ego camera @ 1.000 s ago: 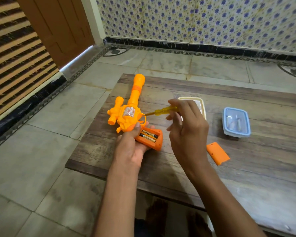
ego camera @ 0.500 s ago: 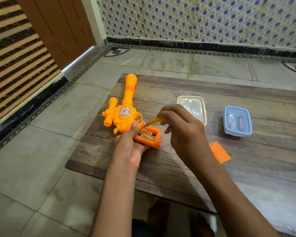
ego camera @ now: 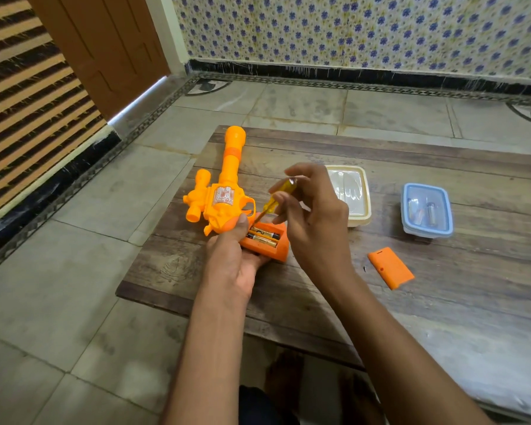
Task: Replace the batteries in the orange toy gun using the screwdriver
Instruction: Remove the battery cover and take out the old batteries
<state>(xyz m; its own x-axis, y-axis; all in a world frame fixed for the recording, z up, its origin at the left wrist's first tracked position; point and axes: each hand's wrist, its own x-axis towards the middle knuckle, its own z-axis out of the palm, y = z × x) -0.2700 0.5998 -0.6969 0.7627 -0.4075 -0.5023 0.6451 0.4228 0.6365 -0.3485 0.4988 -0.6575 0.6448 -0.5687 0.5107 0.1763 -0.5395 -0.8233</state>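
Observation:
The orange toy gun (ego camera: pixel 224 197) lies on the wooden table (ego camera: pixel 442 302), barrel pointing away. My left hand (ego camera: pixel 230 256) grips its handle from below, thumb on the body. The handle's battery compartment is uncovered, with two batteries (ego camera: pixel 262 236) lying side by side in it. My right hand (ego camera: pixel 313 222) pinches a yellow-handled screwdriver (ego camera: pixel 278 196), tilted down with its tip at the top end of the compartment. The orange battery cover (ego camera: pixel 390 266) lies loose on the table to the right, a tiny screw (ego camera: pixel 365 267) beside it.
A cream lidded container (ego camera: pixel 354 194) sits behind my right hand. A blue-rimmed clear container (ego camera: pixel 426 210) holding batteries stands further right. The table's left and near edges drop to the tiled floor. My feet show under the table.
My right hand came down and left with the screwdriver, tilting it so the tip now points into the battery compartment. The gun shifted slightly in my left hand.

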